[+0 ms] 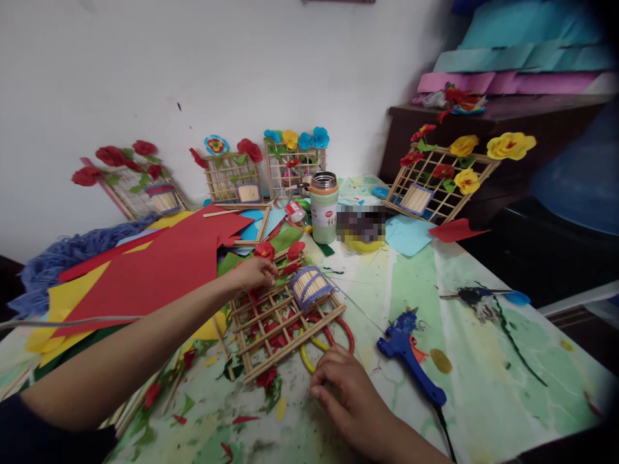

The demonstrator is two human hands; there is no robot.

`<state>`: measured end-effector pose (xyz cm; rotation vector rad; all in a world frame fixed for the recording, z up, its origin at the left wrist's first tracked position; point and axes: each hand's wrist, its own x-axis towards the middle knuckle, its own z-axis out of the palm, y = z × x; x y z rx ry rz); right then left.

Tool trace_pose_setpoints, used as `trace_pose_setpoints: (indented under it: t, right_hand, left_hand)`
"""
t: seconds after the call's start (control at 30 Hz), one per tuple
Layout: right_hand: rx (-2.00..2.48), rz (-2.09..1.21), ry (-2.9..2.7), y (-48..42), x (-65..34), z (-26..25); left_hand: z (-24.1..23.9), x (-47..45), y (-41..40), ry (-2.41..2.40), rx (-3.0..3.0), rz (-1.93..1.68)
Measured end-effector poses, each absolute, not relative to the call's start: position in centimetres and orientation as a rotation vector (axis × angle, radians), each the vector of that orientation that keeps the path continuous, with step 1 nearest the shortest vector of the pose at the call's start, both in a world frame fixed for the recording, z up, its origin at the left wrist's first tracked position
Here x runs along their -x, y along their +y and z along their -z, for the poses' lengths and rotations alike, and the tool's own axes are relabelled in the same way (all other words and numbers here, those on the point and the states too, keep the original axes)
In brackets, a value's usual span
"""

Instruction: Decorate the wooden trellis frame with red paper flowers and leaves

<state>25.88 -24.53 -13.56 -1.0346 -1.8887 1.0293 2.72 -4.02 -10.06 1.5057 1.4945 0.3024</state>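
A wooden stick lattice frame (pixel 283 322) lies flat on the table in front of me, with red paper flowers (pixel 264 250) at its far edge and a small blue-wrapped bundle of sticks (pixel 309 285) on its right part. My left hand (pixel 255 272) reaches across and pinches at the frame's top edge beside a red flower, fingers closed. My right hand (pixel 344 386) rests curled at the frame's near corner, over red and yellow scissor handles (pixel 333 339) that lie partly under the frame.
A blue glue gun (pixel 411 361) lies right of the frame. Red and yellow paper sheets (pixel 149 270) and blue yarn (pixel 58 258) cover the left. A green jar (pixel 324 207) stands behind. Finished flower frames (pixel 438 180) lean against the wall and a dark cabinet.
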Motion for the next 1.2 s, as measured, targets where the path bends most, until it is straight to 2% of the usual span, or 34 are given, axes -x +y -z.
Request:
trace_pose_setpoints:
  t: [0.47, 0.63, 0.73, 0.83, 0.97, 1.2]
  right_hand:
    - [1.034, -1.018, -1.889, -24.5, -25.8, 13.8]
    - [1.019, -0.868, -2.022, -24.2, -26.8, 9.6]
    - [1.058, -0.718, -2.199, -22.8, -26.3, 5.8]
    - [1.179, -0.51, -2.397, -20.1, -24.1, 4.1]
    - [1.34, -0.184, -2.588, -15.8, -20.8, 5.9]
    - [1.439, 0.012, -2.704, -12.7, -19.2, 8.9]
  left_hand:
    - [9.5, -3.0, -4.8, 1.514, -1.497, -0.328]
    - [9.4, -3.1, -4.9, 1.516, -1.564, -0.337]
    - [9.7, -2.9, -5.0, 1.519, -1.56, -0.374]
    - [10.0, -2.8, -5.2, 1.512, -1.526, -0.425]
    - [10.2, -2.8, -5.4, 1.481, -1.479, -0.48]
    - [10.8, -2.4, -5.5, 1.441, -1.514, -0.541]
